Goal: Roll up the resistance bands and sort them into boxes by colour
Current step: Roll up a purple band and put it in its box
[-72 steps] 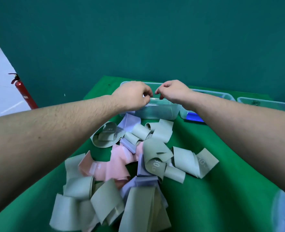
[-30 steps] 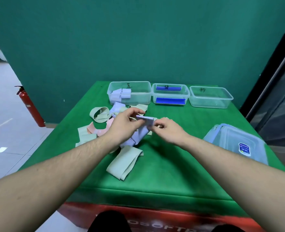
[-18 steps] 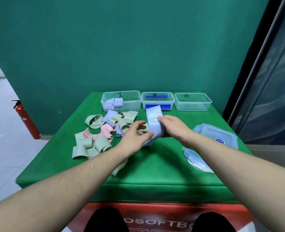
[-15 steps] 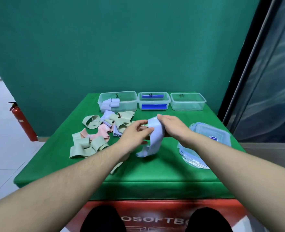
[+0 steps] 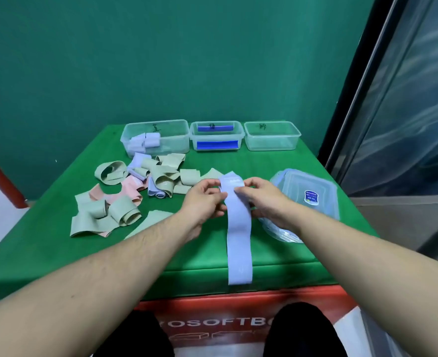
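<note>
Resistance bands lie in a loose heap [image 5: 135,191] on the left half of the green bench [image 5: 207,253], sage, pink and lilac ones mixed together, most curled or folded, none of them tidy. Next in size, a stack of clear lids [image 5: 308,199] sits at the right edge of the bench. Along the far edge stand three clear boxes side by side: the left box [image 5: 171,135] holds a few rolled lilac bands in its left end, the middle box [image 5: 216,136] shows only blue strips on its walls and I cannot tell what is inside, and the right box [image 5: 272,136] looks empty.

One lilac band [image 5: 238,228] is in hand, held up over the near middle of the bench, its top end looped over between the hands and the rest hanging flat and straight past the front edge. The left hand [image 5: 205,199] and the right hand [image 5: 259,197] each pinch that top end, fingers curled close on it from either side.

It looks light, thin and limp, probably a little tacky, so it should roll easily but spring open if released. Taking hold at the top end, rolling tight with the thumbs, seems the sound way.
</note>
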`<move>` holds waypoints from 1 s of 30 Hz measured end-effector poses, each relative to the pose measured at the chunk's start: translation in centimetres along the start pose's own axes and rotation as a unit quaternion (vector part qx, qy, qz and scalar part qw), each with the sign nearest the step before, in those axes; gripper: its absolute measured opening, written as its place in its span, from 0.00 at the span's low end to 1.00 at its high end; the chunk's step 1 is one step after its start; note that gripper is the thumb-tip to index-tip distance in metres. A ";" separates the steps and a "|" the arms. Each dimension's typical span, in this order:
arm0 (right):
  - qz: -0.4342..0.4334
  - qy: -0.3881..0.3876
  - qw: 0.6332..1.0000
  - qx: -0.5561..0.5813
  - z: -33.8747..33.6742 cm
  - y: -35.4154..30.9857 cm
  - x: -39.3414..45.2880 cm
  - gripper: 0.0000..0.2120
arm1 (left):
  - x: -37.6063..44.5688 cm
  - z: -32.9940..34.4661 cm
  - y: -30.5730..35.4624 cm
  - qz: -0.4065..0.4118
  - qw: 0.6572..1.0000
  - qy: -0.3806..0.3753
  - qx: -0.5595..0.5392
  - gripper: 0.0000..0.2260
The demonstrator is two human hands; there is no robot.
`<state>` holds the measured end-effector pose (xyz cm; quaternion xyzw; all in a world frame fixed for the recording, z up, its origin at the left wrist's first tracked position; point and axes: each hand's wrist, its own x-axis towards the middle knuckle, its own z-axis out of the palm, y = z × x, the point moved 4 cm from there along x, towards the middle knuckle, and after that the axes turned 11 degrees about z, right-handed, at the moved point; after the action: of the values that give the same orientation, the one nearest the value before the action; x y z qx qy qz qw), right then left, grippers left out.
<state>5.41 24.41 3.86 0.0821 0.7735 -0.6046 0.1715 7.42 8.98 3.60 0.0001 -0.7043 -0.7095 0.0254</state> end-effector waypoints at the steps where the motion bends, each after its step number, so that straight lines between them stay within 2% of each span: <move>1: -0.004 0.011 1.000 -0.012 0.0 0.7 0.8 0.04 | 0.7 0.1 -0.9 -0.002 1.000 0.000 0.018 0.10; 10: 0.016 0.093 0.993 -0.074 -0.7 1.6 7.8 0.09 | 8.2 1.0 -4.5 0.015 0.992 -0.012 0.124 0.14; 14: 0.045 0.092 0.992 -0.073 -0.8 0.9 10.2 0.03 | 10.6 1.0 -5.0 0.024 0.993 -0.009 0.116 0.15; 17: 0.049 0.106 0.990 -0.079 -0.8 1.2 11.2 0.23 | 11.1 0.7 -6.0 0.039 0.991 0.012 0.124 0.15; 20: 0.026 0.118 0.988 -0.094 -0.9 1.6 10.8 0.30 | 10.0 0.3 -6.6 0.062 0.986 0.011 0.157 0.12; 23: 0.014 0.106 0.992 -0.070 -1.1 2.2 9.8 0.26 | 7.7 0.2 -6.4 0.107 0.976 -0.023 0.187 0.09; 26: -0.010 0.090 0.994 -0.062 -1.1 2.5 7.4 0.17 | 4.6 0.5 -6.6 0.140 0.967 -0.082 0.199 0.06; 30: -0.067 0.055 0.987 -0.136 -0.8 3.7 3.5 0.08 | 0.4 0.6 -7.1 0.185 0.942 -0.171 0.220 0.06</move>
<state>3.27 25.85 -0.59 0.0392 0.8605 -0.4984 0.0980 6.79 9.61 -3.51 -0.2460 -0.8243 -0.5087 0.0347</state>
